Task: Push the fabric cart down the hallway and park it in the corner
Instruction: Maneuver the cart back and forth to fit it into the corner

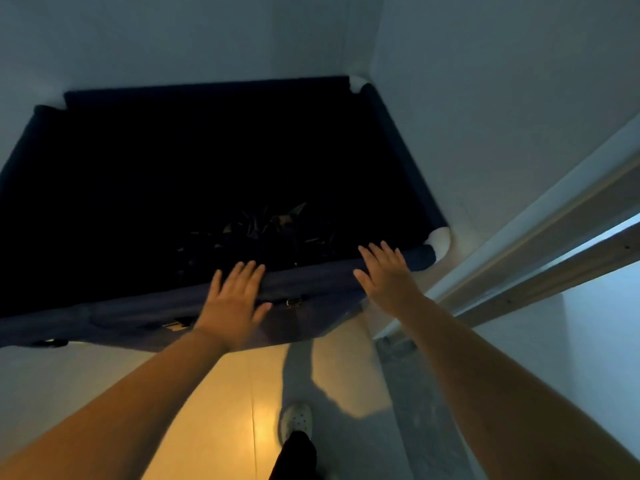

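A dark blue fabric cart (131, 306) with white corner pieces fills the middle of the head view. Its far right corner sits in the corner where two pale walls meet. The inside is dark, with faint crumpled fabric (277, 226) near the bottom. My left hand (232, 303) lies flat on the cart's near rim, fingers spread. My right hand (386, 271) is spread over the near rim close to the right white corner piece (440, 240); whether it touches the rim is unclear. Neither hand grips anything.
Pale walls (485, 98) close in behind and to the right of the cart. A white door frame (540, 237) runs diagonally at the right. The tiled floor (225, 410) below is lit yellow, and my foot in a white perforated shoe (296, 419) stands on it.
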`<state>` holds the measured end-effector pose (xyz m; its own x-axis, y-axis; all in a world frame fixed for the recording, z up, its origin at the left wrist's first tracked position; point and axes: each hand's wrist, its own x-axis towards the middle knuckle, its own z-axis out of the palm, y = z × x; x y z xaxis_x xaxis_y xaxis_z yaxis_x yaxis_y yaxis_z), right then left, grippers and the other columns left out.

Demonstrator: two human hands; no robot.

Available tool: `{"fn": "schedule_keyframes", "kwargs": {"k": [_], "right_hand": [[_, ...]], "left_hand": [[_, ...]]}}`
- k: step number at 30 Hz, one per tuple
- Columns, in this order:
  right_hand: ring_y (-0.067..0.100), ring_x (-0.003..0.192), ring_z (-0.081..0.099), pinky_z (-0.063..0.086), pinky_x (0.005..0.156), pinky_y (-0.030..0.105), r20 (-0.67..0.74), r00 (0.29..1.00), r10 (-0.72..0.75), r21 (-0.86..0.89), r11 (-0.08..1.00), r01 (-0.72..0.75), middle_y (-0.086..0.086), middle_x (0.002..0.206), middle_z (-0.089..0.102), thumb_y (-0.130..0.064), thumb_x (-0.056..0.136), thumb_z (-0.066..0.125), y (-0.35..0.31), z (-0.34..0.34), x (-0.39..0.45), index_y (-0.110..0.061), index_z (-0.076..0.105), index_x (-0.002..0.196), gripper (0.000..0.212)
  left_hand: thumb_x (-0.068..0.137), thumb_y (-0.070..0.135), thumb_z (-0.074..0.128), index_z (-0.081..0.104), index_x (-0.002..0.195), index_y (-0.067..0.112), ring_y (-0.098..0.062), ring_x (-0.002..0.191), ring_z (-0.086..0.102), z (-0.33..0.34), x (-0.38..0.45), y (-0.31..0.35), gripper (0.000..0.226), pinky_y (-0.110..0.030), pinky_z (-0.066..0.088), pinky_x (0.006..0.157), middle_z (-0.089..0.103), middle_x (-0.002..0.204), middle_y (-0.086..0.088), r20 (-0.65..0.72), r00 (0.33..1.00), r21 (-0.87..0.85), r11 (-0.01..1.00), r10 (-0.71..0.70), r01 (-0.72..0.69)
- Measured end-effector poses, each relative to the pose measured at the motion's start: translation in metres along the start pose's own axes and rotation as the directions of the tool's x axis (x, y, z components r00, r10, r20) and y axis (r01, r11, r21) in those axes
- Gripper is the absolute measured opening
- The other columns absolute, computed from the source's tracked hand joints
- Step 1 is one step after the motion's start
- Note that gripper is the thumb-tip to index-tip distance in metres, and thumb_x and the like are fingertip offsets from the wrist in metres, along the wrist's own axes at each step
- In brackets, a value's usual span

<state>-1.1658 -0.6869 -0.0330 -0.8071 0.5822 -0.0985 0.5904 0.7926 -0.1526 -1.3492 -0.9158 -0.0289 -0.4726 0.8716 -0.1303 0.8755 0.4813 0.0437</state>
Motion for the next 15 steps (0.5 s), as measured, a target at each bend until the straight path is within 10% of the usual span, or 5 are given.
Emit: {"fn": "schedule_keyframes", "kwargs": {"k": [5, 15], "right_hand": [[0.032, 0.144, 0.002, 0.009, 0.115, 0.046, 0.181, 0.937, 0.299, -0.093, 0.954, -0.287, 0.015, 0.157, 0.008, -0.050, 0.095, 0.026, 0.053, -0.023, 0.006, -0.015, 0.014, 0.147, 0.064], [0.033, 0.144, -0.002, 0.009, 0.115, 0.048, 0.195, 0.916, 0.350, -0.017, 0.935, -0.353, 0.014, 0.157, 0.013, -0.048, 0.097, 0.024, 0.054, -0.018, 0.016, -0.021, 0.018, 0.146, 0.057]], "left_hand": [[0.098, 0.047, 0.023, -0.002, 0.147, 0.020, -0.019, 0.145, -0.003, -0.006, 0.053, 0.053, 0.062, -0.044, 0.001, 0.117, 0.002, 0.159, 0.000, 0.098, 0.981, -0.004, 0.986, 0.166, -0.166], [0.099, 0.039, 0.023, -0.001, 0.147, 0.020, -0.023, 0.144, -0.003, -0.007, 0.058, 0.055, 0.056, -0.045, 0.006, 0.117, -0.001, 0.159, 0.000, 0.161, 0.971, 0.015, 0.983, 0.179, -0.184]]}}
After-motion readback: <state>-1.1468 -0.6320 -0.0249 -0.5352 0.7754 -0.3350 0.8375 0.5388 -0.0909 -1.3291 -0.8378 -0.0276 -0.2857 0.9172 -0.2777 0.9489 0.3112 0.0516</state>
